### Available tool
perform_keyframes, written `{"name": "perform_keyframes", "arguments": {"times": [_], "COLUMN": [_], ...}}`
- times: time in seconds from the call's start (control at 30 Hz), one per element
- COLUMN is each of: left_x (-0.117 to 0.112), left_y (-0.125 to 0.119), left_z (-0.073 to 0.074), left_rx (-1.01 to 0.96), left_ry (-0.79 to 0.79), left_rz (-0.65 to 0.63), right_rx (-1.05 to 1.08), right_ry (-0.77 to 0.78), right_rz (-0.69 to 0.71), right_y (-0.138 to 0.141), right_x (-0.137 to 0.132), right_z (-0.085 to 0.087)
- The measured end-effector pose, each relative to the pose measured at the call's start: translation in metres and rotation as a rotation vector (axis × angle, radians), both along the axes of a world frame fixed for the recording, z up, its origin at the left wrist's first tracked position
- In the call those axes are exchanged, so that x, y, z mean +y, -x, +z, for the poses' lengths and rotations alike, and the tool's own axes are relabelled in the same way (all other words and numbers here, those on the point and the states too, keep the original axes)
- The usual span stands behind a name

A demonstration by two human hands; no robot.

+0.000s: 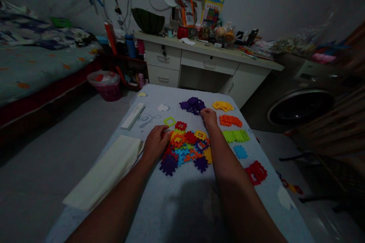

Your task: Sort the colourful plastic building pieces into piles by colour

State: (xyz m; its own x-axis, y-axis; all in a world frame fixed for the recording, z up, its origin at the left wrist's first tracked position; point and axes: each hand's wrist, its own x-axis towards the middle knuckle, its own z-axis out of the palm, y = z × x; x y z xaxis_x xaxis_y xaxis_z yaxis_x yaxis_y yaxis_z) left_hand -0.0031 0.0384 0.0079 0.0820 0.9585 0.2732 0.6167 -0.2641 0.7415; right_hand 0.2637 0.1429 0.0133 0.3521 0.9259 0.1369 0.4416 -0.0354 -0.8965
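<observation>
A mixed heap of interlocking plastic building tiles [186, 148] in several colours lies in front of me on the cloth-covered table. At its left edge rests my left hand [156, 142], fingers loosely bent and apart, with no tile visible in it. Beyond the heap is a pile of purple tiles [192, 105]. My right hand [210, 117] reaches over to that pile's right edge, its fingertips pinched on a purple tile there. Single-colour groups line the right side: yellow tiles [222, 106], orange tiles [230, 120], green tiles [236, 136], blue tiles [240, 152] and red tiles [256, 172].
A folded pale cloth [105, 172] and a long white box [132, 116] lie on the table's left side. Behind stands a cluttered white desk [164, 59]. A washing machine [302, 87] is at the right, a bed [42, 68] and a pink bin [107, 87] at the left.
</observation>
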Motion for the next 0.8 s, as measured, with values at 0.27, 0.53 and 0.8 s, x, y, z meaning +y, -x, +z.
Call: {"name": "perform_keyframes", "arguments": {"times": [0.27, 0.53, 0.8], "left_x": [0.0, -0.001, -0.001], "left_y": [0.0, 0.0, -0.001], "left_z": [0.0, 0.004, 0.004], "left_rx": [0.01, 0.018, 0.039], "left_ry": [0.0, 0.018, 0.018], "left_rz": [0.002, 0.005, 0.005], "right_rx": [0.097, 0.183, -0.141], "right_ry": [0.047, 0.052, 0.017], "right_rz": [-0.108, 0.013, 0.453], "right_y": [0.002, -0.002, 0.012], "right_x": [0.0, -0.008, -0.022], "right_z": [-0.005, 0.005, 0.045]}}
